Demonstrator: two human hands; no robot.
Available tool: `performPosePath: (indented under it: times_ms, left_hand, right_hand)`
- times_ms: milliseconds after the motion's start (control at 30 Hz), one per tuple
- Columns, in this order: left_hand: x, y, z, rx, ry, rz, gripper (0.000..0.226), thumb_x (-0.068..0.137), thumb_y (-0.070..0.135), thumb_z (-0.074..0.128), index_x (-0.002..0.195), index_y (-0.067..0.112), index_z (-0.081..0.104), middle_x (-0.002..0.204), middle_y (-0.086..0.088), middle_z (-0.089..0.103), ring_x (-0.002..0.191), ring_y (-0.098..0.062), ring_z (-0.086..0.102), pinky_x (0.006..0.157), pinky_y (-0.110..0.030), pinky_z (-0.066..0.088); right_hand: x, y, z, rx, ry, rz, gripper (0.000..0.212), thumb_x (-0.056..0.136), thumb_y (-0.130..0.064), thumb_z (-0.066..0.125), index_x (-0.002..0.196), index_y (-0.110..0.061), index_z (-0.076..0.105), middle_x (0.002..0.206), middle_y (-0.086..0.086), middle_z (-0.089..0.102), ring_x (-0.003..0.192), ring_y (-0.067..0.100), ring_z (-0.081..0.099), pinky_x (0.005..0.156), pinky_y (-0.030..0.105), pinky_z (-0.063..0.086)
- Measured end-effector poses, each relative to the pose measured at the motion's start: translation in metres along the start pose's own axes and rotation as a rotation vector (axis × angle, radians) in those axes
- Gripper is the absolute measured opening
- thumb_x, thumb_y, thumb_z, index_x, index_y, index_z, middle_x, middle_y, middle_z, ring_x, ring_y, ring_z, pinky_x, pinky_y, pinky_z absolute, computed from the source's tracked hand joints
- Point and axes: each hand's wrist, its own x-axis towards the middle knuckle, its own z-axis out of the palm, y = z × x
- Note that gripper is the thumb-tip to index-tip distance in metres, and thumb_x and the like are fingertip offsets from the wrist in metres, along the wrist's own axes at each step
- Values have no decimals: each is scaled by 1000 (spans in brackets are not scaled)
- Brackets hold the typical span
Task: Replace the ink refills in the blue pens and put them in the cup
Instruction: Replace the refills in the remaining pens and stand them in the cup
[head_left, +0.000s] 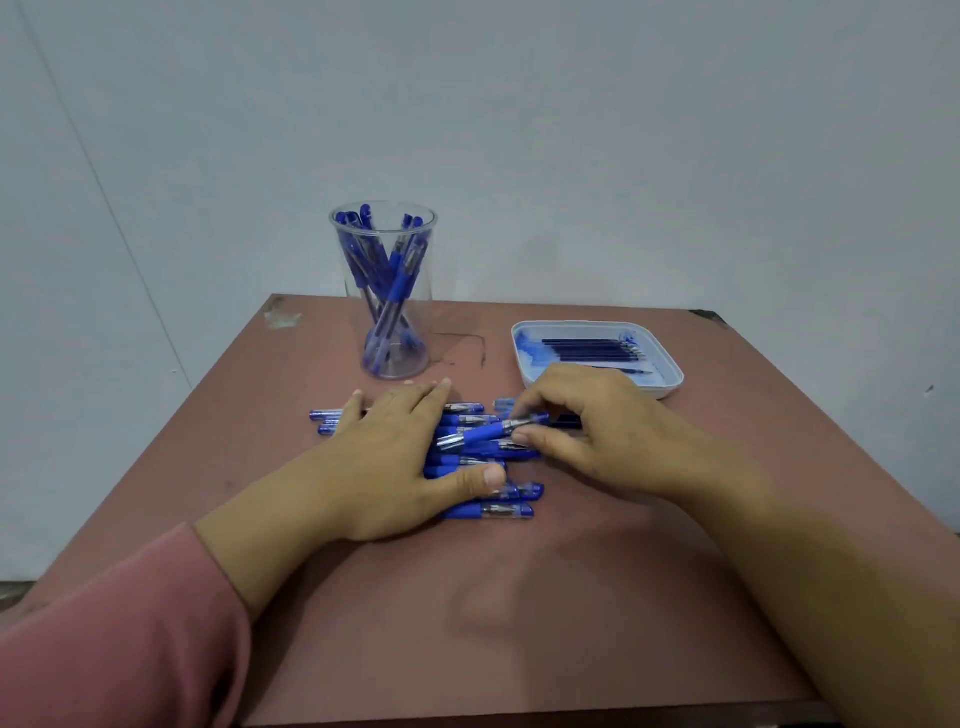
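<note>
Right hand (587, 431) is pinching one blue rubber-gripped plastic pen (483, 434) atop the heap of matching pens (488, 512), left hand (395, 457) pressing flat and spread on them; lifting it straight up should avoid scattering.

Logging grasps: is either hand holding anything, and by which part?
The right hand pinches one blue pen at its barrel, behind the rubber grip; the left hand lies flat on the pen pile.

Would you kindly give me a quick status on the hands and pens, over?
Left hand flat on pen pile. Right hand pinching one pen. Cup holds pens, refills in tray. Nothing blocking.
</note>
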Motion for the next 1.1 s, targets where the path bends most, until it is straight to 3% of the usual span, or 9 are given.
performPosePath:
  times_ms: [100,200,267,333,433,667,800,900,1100]
  left_hand:
    - [2,0,-9,-99,196,106,97,72,88,28,152,33,18,151,14,35,137,-1,29,117,-33,19]
    - [3,4,-15,-205,381,218,69,79,68,47,142,43,37,125,21,60,115,6,51,97,-24,45]
    - [4,5,-15,-214,482,282,53,82,59,50,132,42,51,109,20,68,101,6,60,85,-23,53]
    - [6,4,-14,-205,542,319,43,84,53,51,123,37,61,102,18,70,92,5,61,78,-20,54]
    - [10,-1,-12,-166,579,358,34,89,48,54,116,30,67,98,17,69,84,3,60,74,-17,53]
    - [12,0,-9,-134,578,343,27,92,36,49,114,31,66,96,17,66,85,-1,59,68,-26,53]
    - [13,1,-8,-269,506,295,24,92,31,57,114,38,64,97,21,65,89,-2,60,71,-32,54]
    - [13,0,-10,-317,455,306,28,94,25,59,118,39,64,97,21,64,91,-5,61,76,-33,53]
    - [14,-12,-11,-310,432,265,32,92,24,61,121,37,64,94,19,64,90,-4,60,79,-24,51]
  right_hand:
    - [2,1,2,27,121,-20,7,88,-27,67,96,-25,66,87,-15,62,83,7,59,72,25,48]
    - [4,1,4,85,226,-53,12,86,-27,71,96,-20,69,86,-12,65,81,10,62,71,28,51]
    - [4,-3,4,141,280,-53,15,82,-26,73,93,-17,70,84,-14,66,80,5,64,72,19,51]
    - [5,-6,4,163,327,-52,16,79,-24,75,92,-17,71,82,-19,64,79,-2,62,72,9,46]
    - [7,-6,6,138,345,-71,15,79,-23,74,94,-20,70,84,-24,62,80,-4,61,73,8,44]
    - [7,-2,8,102,344,-73,9,84,-15,70,93,-14,70,87,-7,69,84,1,61,74,10,46]
    - [5,-1,10,65,339,-104,7,86,-16,67,92,-12,69,86,-2,69,81,8,63,72,21,50]
    - [6,-2,9,12,360,-148,14,88,-19,63,88,-5,67,85,0,68,80,9,60,73,18,48]
    - [3,14,-1,8,323,-66,11,86,-20,63,94,-14,68,87,-28,55,83,-6,56,75,7,42]
